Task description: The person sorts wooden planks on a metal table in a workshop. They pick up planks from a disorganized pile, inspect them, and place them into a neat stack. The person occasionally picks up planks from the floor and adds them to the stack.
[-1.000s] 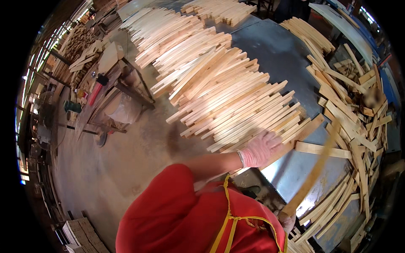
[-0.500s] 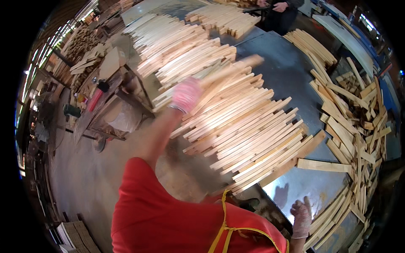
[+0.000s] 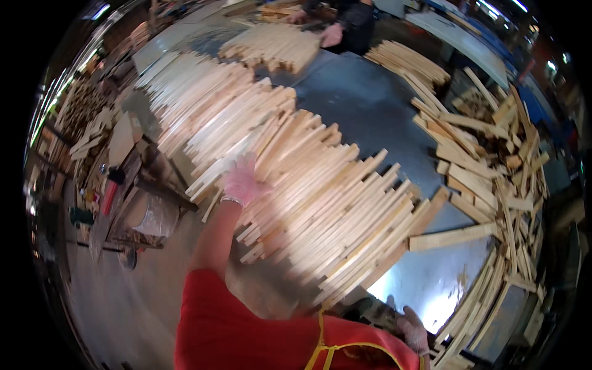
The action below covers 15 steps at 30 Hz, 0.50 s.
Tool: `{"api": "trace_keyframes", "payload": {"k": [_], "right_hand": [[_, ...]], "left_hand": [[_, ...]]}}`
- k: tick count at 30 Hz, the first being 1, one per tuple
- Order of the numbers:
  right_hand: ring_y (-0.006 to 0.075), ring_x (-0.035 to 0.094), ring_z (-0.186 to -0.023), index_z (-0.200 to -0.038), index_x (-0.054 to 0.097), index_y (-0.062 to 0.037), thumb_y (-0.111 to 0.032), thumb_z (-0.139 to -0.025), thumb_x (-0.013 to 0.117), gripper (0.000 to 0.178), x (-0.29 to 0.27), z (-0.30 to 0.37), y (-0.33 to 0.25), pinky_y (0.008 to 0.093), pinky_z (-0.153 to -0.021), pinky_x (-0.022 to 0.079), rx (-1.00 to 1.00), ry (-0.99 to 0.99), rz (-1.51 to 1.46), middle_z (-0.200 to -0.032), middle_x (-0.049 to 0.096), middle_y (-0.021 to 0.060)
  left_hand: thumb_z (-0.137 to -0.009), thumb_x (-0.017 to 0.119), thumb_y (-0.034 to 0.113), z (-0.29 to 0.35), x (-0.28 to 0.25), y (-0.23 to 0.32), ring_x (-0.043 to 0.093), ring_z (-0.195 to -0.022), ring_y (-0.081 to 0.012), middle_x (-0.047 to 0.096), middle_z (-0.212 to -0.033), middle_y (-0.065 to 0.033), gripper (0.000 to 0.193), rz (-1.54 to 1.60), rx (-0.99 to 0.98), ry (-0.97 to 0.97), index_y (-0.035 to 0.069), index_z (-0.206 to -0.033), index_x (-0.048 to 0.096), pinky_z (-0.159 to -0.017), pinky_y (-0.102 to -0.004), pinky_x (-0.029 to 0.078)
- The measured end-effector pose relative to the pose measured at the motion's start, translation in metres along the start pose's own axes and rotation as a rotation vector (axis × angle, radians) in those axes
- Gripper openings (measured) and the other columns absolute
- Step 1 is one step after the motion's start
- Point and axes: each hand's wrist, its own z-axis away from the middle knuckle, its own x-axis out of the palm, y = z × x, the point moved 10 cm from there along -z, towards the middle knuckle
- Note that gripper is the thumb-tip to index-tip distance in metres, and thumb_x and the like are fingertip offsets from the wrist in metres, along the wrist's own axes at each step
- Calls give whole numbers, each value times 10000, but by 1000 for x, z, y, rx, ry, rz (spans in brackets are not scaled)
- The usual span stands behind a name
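My left hand (image 3: 243, 180), in a pinkish work glove, rests with fingers spread on the near-left ends of a long row of pale wooden strips (image 3: 333, 185). The strips lie side by side on a dark metal table, their ends uneven. Nothing is gripped in that hand; its palm presses on the wood. Low on the right, my right hand (image 3: 413, 330), also gloved, hovers beside the table's near edge, its fingers loosely apart and somewhat blurred. No piece of wood shows in it.
Loose offcuts heap up along the right side (image 3: 505, 160). One short board (image 3: 453, 237) juts from them onto the metal tabletop (image 3: 351, 83). Across the table a co-worker's gloved hand (image 3: 332, 35) is beside another batch of strips (image 3: 271, 46). A cluttered workbench (image 3: 132, 179) stands left.
My left hand has let go of a wooden strip it was swinging over the row; it now lies flat on the strips. My right hand has dropped lower and leftward. The whole view has shifted.
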Motion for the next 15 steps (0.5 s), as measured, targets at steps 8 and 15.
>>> {"api": "trace_keyframes", "payload": {"k": [8,15], "right_hand": [[129,587,-940,-1324,613,-17,-129,-993,656,353,26,-41,-13,286,-814,496,-225,-184,96,-1064,635,31],[295,615,-1330,-1604,462,-52,-374,-948,761,789,-142,-95,-31,378,-1121,485,-206,189,94,-1428,661,194]], "left_hand": [[-815,795,194,-60,45,-63,561,-1369,-413,517,-1526,-247,837,514,182,73,0,-1560,467,-1167,-455,464],[-898,666,219,3,-9,71,478,-1474,-382,416,-1652,-217,779,-186,-16,263,121,-1626,405,-1224,-468,399]]}}
